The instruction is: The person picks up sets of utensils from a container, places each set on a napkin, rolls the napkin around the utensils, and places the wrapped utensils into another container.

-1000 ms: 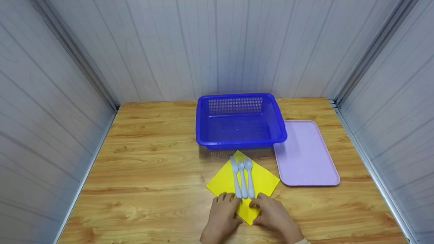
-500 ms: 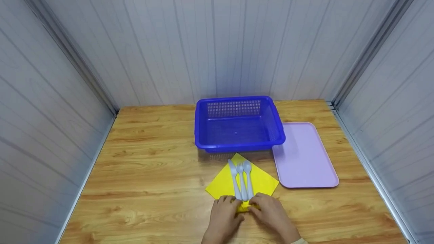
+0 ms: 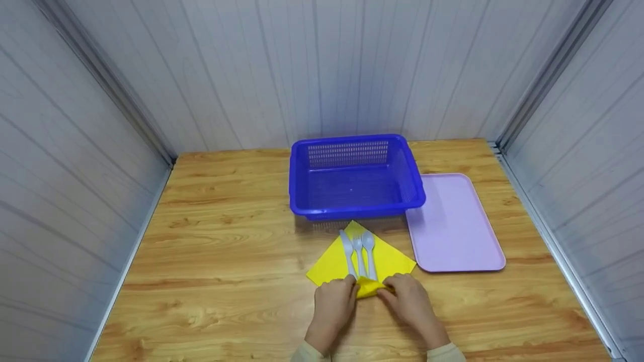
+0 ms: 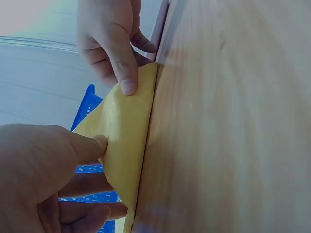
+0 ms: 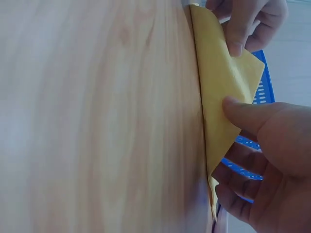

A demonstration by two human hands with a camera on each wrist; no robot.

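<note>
Tabletop (image 3: 216,261) — wood-grained | walls (image 3: 241,75) on three sides, pale, streaked | left hand (image 3: 333,304), right hand (image 3: 410,304) — both pinching yellow napkin (image 3: 387,259)

Knife (image 3: 348,250), fork (image 3: 358,252) and spoon (image 3: 368,242) lie on the napkin (image 3: 395,260), before the basket (image 3: 357,209), with the tray (image 3: 457,229) at right.

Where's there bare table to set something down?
Widest bare tabletop: left of the blue basket and yellow napkin. More lies in front of the lilac tray. Crowded: the middle, where knife, fork and spoon lie on the napkin and left grip and right grip pinch its near edge.
</note>
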